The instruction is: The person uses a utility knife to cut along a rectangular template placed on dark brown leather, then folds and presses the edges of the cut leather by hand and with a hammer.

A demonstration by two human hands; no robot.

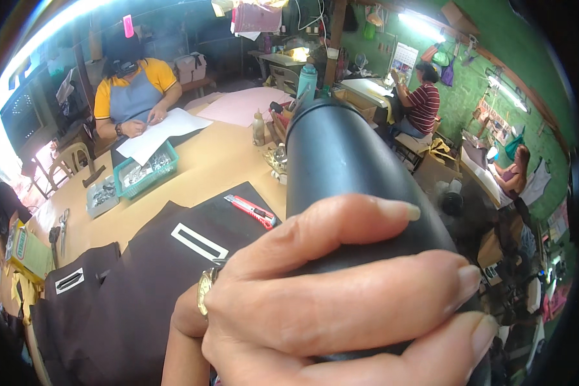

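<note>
My left hand [341, 296], with a gold watch on its wrist, is wrapped around a large black bottle [357, 167]. The bottle is tilted, its rimmed far end raised away from me and its near end out of sight. It fills the middle of the view and hides part of the table. Dark fabric pieces [148, 283] lie below and to the left, one with a white rectangular frame [199, 242] on it. A red utility knife [251, 211] rests on the fabric. No part of my right hand shows.
On the table [231, 145] stand a teal basket [149, 168] of small metal parts, a clear box [101, 196], and a small bottle [258, 128]. Scissors [63, 233] lie at the left. Across the table a person in yellow [135, 90] handles white sheets; others sit at right.
</note>
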